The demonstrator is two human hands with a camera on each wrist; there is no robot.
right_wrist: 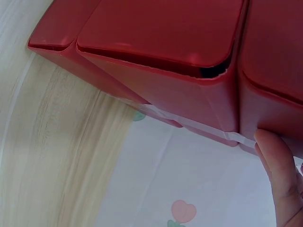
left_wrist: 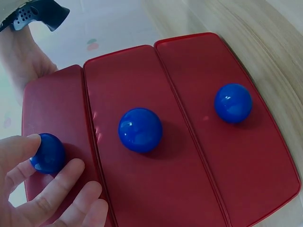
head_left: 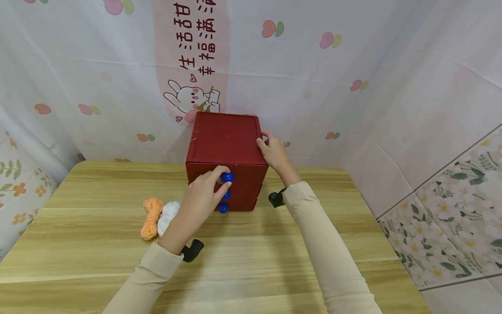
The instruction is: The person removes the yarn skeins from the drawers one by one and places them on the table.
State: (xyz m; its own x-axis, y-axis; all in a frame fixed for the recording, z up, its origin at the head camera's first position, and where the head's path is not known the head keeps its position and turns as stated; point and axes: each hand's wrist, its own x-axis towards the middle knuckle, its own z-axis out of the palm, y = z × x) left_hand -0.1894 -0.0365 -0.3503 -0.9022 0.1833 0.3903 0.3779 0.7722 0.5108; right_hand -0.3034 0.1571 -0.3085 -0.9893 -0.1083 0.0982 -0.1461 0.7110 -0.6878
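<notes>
A dark red drawer box (head_left: 227, 139) stands on the wooden table, with three drawer fronts stacked one above another. Each front carries a round blue knob. My left hand (head_left: 200, 192) pinches the top knob (left_wrist: 49, 154) between thumb and fingers; its other fingers lie close over the red fronts. Below are the middle knob (left_wrist: 140, 130) and the bottom knob (left_wrist: 233, 103), both untouched. At the box's upper right side, toward the back, rests my right hand (head_left: 276, 152), its thumb at the top edge. In the right wrist view, one finger (right_wrist: 277, 165) touches the red side wall.
Left of the box lie an orange yarn skein (head_left: 151, 219) and a white yarn bundle (head_left: 168, 216), partly behind the left forearm. A printed curtain (head_left: 298, 104) hangs right behind the box. Clear tape (right_wrist: 199, 126) runs along the box's side.
</notes>
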